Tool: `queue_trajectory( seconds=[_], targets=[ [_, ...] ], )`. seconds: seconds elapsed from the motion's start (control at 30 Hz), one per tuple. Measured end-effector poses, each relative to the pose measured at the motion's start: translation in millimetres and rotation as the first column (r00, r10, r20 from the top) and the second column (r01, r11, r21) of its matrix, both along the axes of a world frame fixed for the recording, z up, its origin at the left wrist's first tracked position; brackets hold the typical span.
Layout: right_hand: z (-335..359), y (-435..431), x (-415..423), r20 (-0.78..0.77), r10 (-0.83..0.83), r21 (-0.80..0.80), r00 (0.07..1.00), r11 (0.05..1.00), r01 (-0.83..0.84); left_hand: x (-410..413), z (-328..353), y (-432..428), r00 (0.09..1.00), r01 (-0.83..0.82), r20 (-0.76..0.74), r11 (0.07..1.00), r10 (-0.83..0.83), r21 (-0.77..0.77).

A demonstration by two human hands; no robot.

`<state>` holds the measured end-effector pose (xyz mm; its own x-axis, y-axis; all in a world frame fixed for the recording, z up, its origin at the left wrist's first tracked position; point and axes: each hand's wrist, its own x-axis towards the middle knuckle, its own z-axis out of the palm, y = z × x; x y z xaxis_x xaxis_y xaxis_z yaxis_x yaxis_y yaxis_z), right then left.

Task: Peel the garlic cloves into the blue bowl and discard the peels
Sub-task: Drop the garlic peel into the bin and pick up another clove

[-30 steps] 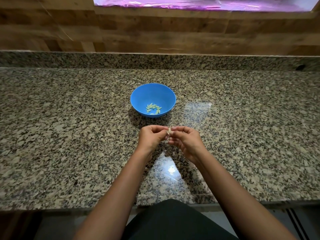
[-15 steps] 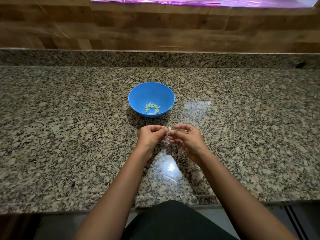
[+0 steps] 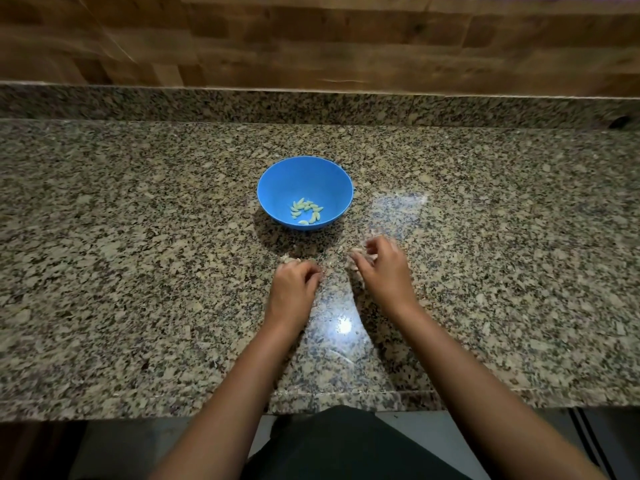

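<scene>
Both hands are hovering low over the granite counter (image 3: 138, 271), on the near side of the blue bowl (image 3: 273, 188), and they are well apart from each other. The left hand (image 3: 294, 289) is curling its fingers inward near a small pale scrap (image 3: 288, 259) lying just near-left of the bowl; whether it is pinching anything I cannot tell. The right hand (image 3: 384, 268) is blurred, its fingers bent over some pale bits (image 3: 355, 252) just near-right of the bowl, and I cannot make out if it is holding a clove or peel.

I am guessing the person is either gathering loose skins or reaching for the next clove. Done well, that means pinching the papery bits between fingertip and thumb rather than sweeping, since such light skin would scatter easily, and keeping them away from the bowl's rim so none falls in.

Inside the bowl, a small cluster of peeled garlic cloves (image 3: 306, 213) is lying at the bottom, toward its near side, pale greenish and curved. The rest of the bowl's inside is showing bare blue. No peel is visible in it.
</scene>
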<state>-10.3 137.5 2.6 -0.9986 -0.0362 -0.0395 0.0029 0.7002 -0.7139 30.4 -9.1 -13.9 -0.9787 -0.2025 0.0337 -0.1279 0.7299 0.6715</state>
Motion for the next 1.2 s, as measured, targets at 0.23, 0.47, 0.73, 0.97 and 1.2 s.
queue_trajectory(
  seconds=[0.23, 0.47, 0.73, 0.97, 1.2],
  targets=[
    [-24, 6, 64, 0.178, 0.193, 0.435, 0.965, 0.864, -0.253, 22, -14, -3, 0.999, 0.008, -0.052, 0.996, -0.004, 0.084],
    [-30, 33, 37, 0.208, 0.043, 0.559, 0.977, 0.814, -0.155, 14, -20, 3, 0.994, 0.097, -0.048, 0.995, -0.097, 0.007],
    [-27, 16, 37, 0.155, 0.466, 0.459, 0.871, 0.747, -0.481, -3, -20, 20, 0.994, 0.110, -0.019, 0.993, -0.110, 0.030],
    [-21, 39, -35, 0.143, 0.359, 0.413, 0.922, 0.825, -0.385, -9, -15, 18, 0.996, 0.087, -0.044, 0.988, -0.082, 0.124],
    [-29, 47, -4, 0.169, 0.443, 0.553, 0.881, 0.697, -0.456, -2, -15, 15, 0.993, 0.103, -0.064, 0.986, -0.095, 0.133]
  ],
)
